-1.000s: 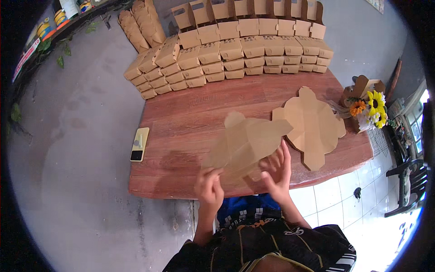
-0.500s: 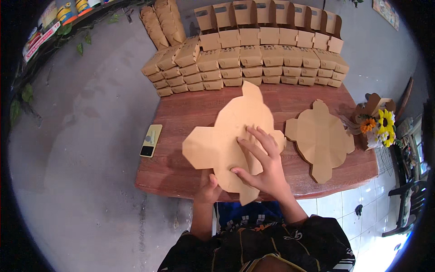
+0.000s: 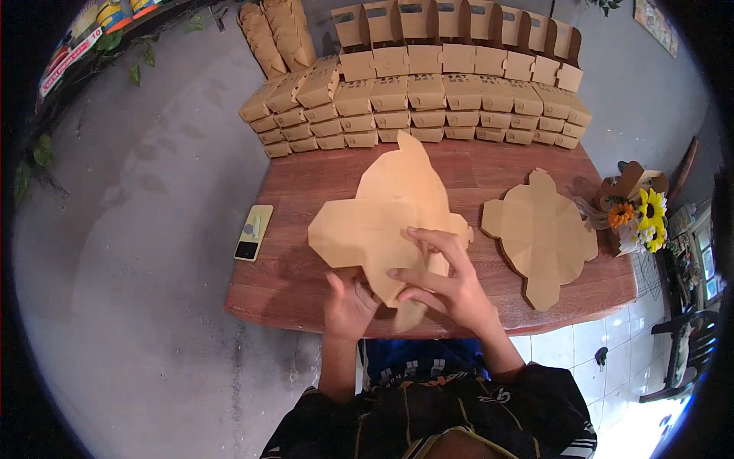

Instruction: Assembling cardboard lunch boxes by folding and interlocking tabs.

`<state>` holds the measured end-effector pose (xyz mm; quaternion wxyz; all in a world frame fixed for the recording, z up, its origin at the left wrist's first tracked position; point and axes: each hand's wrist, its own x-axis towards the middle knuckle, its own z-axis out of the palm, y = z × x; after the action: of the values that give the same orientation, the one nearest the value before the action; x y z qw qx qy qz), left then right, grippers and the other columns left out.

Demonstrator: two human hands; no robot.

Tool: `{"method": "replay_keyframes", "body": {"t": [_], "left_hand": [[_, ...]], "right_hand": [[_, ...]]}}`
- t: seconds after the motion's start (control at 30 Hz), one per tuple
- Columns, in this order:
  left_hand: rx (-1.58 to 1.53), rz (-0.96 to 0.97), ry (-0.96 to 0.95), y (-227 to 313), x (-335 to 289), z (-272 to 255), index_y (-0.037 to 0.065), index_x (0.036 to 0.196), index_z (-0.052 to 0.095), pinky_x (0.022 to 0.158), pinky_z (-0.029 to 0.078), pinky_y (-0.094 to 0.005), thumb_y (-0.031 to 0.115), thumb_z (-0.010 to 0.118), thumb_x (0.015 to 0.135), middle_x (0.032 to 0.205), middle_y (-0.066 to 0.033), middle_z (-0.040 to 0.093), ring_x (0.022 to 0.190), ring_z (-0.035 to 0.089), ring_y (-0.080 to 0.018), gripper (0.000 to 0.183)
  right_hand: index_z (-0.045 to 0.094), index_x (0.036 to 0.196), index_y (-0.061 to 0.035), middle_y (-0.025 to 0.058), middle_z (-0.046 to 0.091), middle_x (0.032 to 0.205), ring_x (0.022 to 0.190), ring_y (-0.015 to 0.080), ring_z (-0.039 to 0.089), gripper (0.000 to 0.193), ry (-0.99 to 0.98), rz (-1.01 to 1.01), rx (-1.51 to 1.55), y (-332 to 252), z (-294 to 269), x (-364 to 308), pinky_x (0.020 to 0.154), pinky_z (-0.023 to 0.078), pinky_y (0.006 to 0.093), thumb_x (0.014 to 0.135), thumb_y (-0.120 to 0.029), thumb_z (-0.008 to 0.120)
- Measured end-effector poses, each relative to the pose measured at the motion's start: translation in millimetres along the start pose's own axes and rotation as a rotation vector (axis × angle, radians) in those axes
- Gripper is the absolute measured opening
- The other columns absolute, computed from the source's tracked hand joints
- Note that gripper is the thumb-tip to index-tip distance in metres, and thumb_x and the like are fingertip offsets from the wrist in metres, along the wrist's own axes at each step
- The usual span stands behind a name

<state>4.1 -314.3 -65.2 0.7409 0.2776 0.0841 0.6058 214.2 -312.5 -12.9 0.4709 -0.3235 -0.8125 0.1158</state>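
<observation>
Above the near part of the table I have a flat brown cardboard box blank (image 3: pixel 367 229) with flaps on several sides. Its lower right side is bent up along a curved crease. My left hand (image 3: pixel 348 306) supports the lower left edge from beneath, palm up, with the thumb apart and the fingertips hidden behind the card. On the right part of the blank lies my right hand (image 3: pixel 455 287), its thumb and fingers pressing the card at the bend. To the right, a stack of matching flat blanks (image 3: pixel 541 237) rests on the wooden table (image 3: pixel 306 298).
Folded boxes (image 3: pixel 428 92) stand in rows along the table's back, with handled cardboard carriers (image 3: pixel 459 23) behind them. A yellow phone (image 3: pixel 254 233) lies at the left edge. Artificial flowers (image 3: pixel 650 210) stand at the right edge. A dark chair (image 3: pixel 680 356) is beyond.
The blank has tilted and its lower right side has bent further inward. My right hand's fingers have drawn closer together on it, and my left hand has turned more palm up.
</observation>
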Motion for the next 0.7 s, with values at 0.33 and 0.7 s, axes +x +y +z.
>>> {"method": "replay_keyframes", "body": {"t": [0.33,0.7], "left_hand": [[0.377,-0.049,0.256,-6,7,28,0.002,0.148,0.04,0.111,0.043,-0.0446,0.019,0.058,0.103,0.143,-0.0151,0.052,0.133,0.051,-0.0293,0.052],[0.773,0.139,0.163,-13,-2,42,-0.001,0.131,0.059,0.092,0.053,-0.0301,0.014,0.065,0.1,0.121,-0.0076,0.068,0.111,0.063,-0.0149,0.034]], "right_hand": [[0.075,0.079,-0.0093,0.0191,0.047,0.144,0.125,0.0371,0.053,0.025,0.268,0.141,0.11,10,24,-4,0.102,0.043,0.0476,0.069,-0.026,0.091],[0.064,0.072,-0.0026,0.0175,0.046,0.142,0.131,0.0338,0.053,0.018,0.511,0.336,0.53,0,35,-1,0.108,0.042,0.0434,0.077,-0.005,0.081]]}}
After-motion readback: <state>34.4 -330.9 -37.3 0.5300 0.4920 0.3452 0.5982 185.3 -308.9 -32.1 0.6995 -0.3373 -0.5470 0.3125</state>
